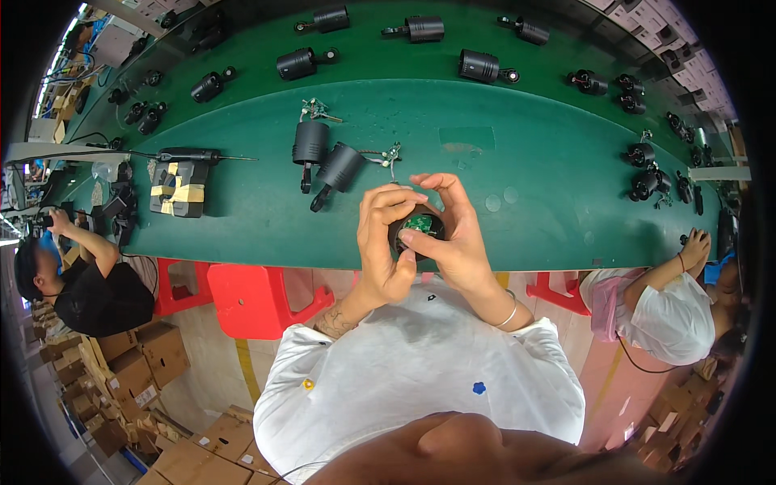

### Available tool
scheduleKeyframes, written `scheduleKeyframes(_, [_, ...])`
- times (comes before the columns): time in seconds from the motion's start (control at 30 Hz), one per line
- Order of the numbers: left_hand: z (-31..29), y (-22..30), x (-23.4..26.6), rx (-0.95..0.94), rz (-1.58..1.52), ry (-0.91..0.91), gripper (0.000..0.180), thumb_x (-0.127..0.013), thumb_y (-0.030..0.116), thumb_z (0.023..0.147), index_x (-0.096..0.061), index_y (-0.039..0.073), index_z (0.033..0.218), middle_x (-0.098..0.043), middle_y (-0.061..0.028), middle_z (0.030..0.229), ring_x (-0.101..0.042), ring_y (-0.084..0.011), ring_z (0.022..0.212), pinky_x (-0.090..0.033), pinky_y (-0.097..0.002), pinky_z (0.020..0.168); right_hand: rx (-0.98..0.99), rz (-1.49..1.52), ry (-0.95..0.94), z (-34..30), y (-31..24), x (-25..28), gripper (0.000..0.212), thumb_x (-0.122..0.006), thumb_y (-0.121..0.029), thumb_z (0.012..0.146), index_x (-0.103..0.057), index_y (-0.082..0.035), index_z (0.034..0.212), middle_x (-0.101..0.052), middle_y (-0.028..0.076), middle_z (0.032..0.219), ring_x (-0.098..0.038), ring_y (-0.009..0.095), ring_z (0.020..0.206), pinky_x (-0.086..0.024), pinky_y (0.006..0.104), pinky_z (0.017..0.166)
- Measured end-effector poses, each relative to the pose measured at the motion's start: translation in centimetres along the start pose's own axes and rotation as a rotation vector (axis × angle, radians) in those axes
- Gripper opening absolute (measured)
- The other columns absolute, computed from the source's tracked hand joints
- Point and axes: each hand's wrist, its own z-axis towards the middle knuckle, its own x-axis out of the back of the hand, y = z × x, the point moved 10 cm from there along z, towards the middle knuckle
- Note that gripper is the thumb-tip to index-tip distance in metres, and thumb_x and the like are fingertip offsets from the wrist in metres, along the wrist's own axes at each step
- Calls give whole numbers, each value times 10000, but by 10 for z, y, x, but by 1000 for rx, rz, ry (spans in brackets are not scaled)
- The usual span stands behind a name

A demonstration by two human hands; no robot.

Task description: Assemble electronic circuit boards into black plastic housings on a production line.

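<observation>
Close to the bench's near edge, my left hand (pixel 377 244) curls around one side of a black cylindrical housing (pixel 439 225). My right hand (pixel 462 242) closes around its other side, and a thumb presses at a green circuit board (pixel 419 221) in the housing's open end. The underside of the housing is hidden by my hands. Just beyond lie two similar black housings, an upright-looking one (pixel 310 144) and a tilted one (pixel 340 167). Wires with small boards (pixel 393 153) trail from their ends.
A power screwdriver (pixel 190 154) lies across a black box with yellow tape (pixel 178 194) at left. More black housings (pixel 425 29) line the far green belt (pixel 388 61). A red stool (pixel 246 301) stands left of me. Co-workers sit at left (pixel 105 283) and right (pixel 663 307).
</observation>
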Motion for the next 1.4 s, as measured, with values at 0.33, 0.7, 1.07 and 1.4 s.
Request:
scheduleKeyframes(0.33, [-1,3,0,-47,65,61,432,-523,169,697,-516,9,1098,-640,-142,1098,-539,-329,1043,-436,-461,911,3,35,13,1,4,-2,579,-681,86,714,-438,-74,1215,-462,94,1262,-527,227,1072,-469,313,870])
scheduleKeyframes(0.7, [13,14,2,34,35,-34,461,-535,165,680,-532,-10,1107,-622,-150,1143,-532,-337,1067,-419,-457,950,-107,149,48,3,7,-1,546,-652,99,725,-448,-63,1205,-473,106,1258,-509,217,1075,-451,319,900])
scheduleKeyframes(1.07, [6,4,0,153,-12,-4,451,-503,59,678,-536,-15,1121,-608,-152,1136,-504,-342,1090,-407,-449,963,-12,131,73,1,7,-3,576,-653,124,728,-425,-65,1222,-479,93,1226,-530,206,1037,-486,303,860])
scheduleKeyframes(1.4, [8,11,-3,118,34,-82,476,-459,-43,657,-538,-18,1126,-599,-154,1141,-500,-338,1081,-407,-441,965,2,58,69,1,2,-3,584,-648,135,720,-416,-67,1216,-495,91,1188,-549,198,1014,-491,305,854])
